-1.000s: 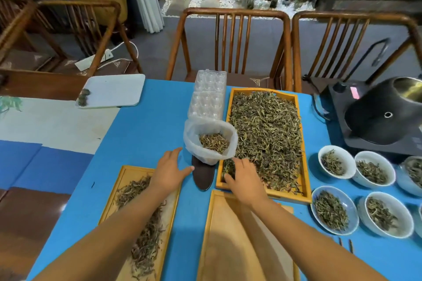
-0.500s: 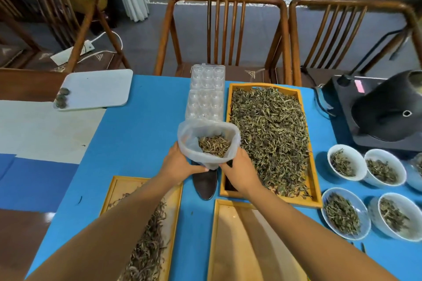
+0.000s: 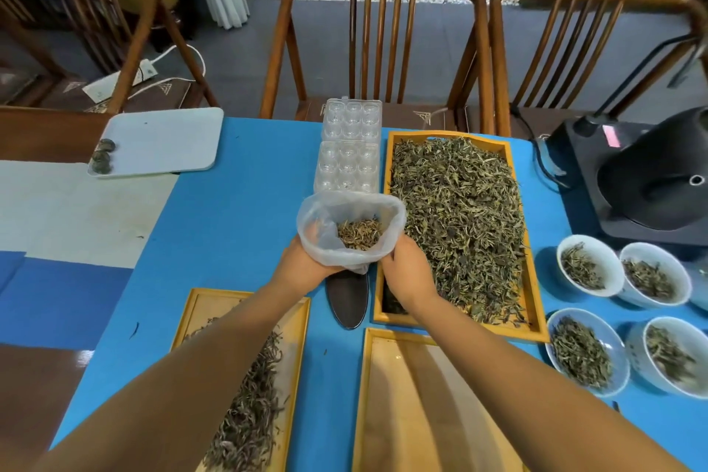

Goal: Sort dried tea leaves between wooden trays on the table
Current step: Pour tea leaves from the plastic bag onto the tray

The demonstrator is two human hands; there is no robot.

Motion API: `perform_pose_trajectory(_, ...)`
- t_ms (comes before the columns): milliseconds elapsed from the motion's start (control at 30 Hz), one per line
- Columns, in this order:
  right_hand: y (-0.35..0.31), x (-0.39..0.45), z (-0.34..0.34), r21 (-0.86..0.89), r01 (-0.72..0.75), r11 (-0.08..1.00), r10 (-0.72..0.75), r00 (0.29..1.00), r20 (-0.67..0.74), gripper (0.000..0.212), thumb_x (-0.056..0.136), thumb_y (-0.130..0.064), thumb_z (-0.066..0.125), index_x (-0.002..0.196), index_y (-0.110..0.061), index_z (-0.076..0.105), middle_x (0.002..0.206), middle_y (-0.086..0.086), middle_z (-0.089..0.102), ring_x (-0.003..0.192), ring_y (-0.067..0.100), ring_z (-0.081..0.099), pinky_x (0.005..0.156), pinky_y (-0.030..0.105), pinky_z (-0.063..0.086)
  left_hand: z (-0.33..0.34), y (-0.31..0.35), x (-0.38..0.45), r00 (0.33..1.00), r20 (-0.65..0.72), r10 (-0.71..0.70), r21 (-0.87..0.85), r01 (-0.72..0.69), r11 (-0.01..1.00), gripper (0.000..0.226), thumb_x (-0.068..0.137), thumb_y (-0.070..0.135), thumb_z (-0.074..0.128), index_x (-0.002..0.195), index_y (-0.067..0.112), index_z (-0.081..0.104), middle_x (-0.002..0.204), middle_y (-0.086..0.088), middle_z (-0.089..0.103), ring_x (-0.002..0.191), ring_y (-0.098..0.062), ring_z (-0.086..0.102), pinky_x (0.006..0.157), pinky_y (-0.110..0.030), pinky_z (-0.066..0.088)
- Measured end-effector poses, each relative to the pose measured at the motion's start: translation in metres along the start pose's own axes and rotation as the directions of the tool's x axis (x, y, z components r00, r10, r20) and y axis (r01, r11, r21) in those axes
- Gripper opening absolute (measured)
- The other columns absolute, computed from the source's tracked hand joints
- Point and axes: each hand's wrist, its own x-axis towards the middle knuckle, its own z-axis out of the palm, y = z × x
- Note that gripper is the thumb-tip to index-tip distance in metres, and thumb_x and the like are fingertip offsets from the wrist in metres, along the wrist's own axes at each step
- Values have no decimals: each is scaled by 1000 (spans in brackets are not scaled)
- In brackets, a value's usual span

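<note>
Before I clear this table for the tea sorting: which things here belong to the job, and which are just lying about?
In use:
plastic bag of tea leaves, held by left hand and right hand
full wooden tray
part-filled tray
empty tray

Lying about:
clear mould box
white tray
bowls of tea
black machine

My blue surface (image 3: 237, 241) carries three wooden trays (image 3: 534, 295), a clear mould (image 3: 348, 149), white bowls (image 3: 590, 264) and a white tray (image 3: 164, 138).

Far tray (image 3: 536, 318) heaped w/ tea leaves (image 3: 459, 218)
</note>
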Motion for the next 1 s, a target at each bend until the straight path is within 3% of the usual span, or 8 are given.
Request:
perform_pose_trajectory(133, -2, -7, -6, 0, 36, 999, -36, 999, -18, 21, 97, -17, 39, 98, -6, 58, 96, 10, 57, 78, 16, 50, 56, 23, 33, 0, 13, -9, 999, -6, 32, 40, -31, 999, 75, 40, 54, 84, 105, 25, 61, 104, -5, 68, 101, -24, 64, 89, -49, 52)
perform_pose_trajectory(267, -4, -18, -19, 13, 69, 998, -69, 997, -40, 21, 97, -18, 40, 100, -7, 58, 92, 8, 55, 80, 20, 50, 65, 28, 35, -3, 21, -21, 996, 0, 86, 97, -86, 992, 55, 58, 39, 82, 107, 23, 64, 106, -3, 68, 102, -20, 63, 90, -47, 51)
perform_pose_trajectory(433, -4, -37, -36, -27, 96, 995, -97, 994, -46, 22, 96, -15, 41, 101, -9, 61, 93, 9, 54, 87, 25, 51, 70, 31, 37, 0, 28, -40, 994, -9, 110, 193, -106, 975, 50, 72, 22, 77, 119, 17, 59, 112, 2, 64, 106, -17, 59, 86, -30, 47)
perform_pose_trajectory(533, -2, -51, -46, -32, 105, 994, -107, 993, -42, 21, 96, -15, 40, 100, -9, 60, 92, 9, 53, 87, 25, 51, 68, 30, 35, 6, 34, -56, 992, -29, 119, 213, -110, 971, 53, 74, 24, 75, 123, 19, 56, 111, 5, 60, 101, -11, 56, 82, -26, 44)
perform_pose_trajectory(667, 1, -76, -58, -8, 131, 991, -131, 991, -35, 22, 97, -17, 38, 103, -9, 58, 94, 9, 56, 85, 21, 51, 68, 31, 38, 11, 42, -81, 991, -20, 133, 195, -127, 973, 54, 75, 29, 74, 124, 22, 53, 115, 4, 61, 106, -15, 58, 87, -31, 49)
perform_pose_trajectory(767, 4, -97, -64, 63, 125, 990, -123, 992, -30, 20, 98, -19, 36, 101, -11, 54, 85, 3, 53, 68, 11, 46, 55, 25, 32, 18, 48, -103, 990, -16, 141, 173, -136, 975, 52, 73, 40, 73, 117, 32, 47, 110, 13, 53, 99, -5, 52, 73, -14, 41)
perform_pose_trajectory(900, 11, -127, -72, 67, 71, 995, -71, 997, -3, 20, 99, -25, 30, 102, -13, 47, 77, 0, 54, 62, 10, 49, 48, 27, 31, 32, 48, -130, 999, 0, 52, 195, -51, 979, 53, 73, 50, 72, 115, 28, 48, 108, 14, 52, 98, -5, 53, 63, -7, 35)
perform_pose_trajectory(1000, 20, -147, -76, 76, 41, 996, -42, 999, 13, 20, 100, -27, 28, 98, -15, 43, 71, -3, 52, 61, 13, 50, 50, 30, 33, 43, 44, -147, 998, 57, -24, 153, 15, 988, 57, 71, 51, 73, 116, 23, 51, 112, 11, 57, 100, -5, 55, 71, -12, 40)
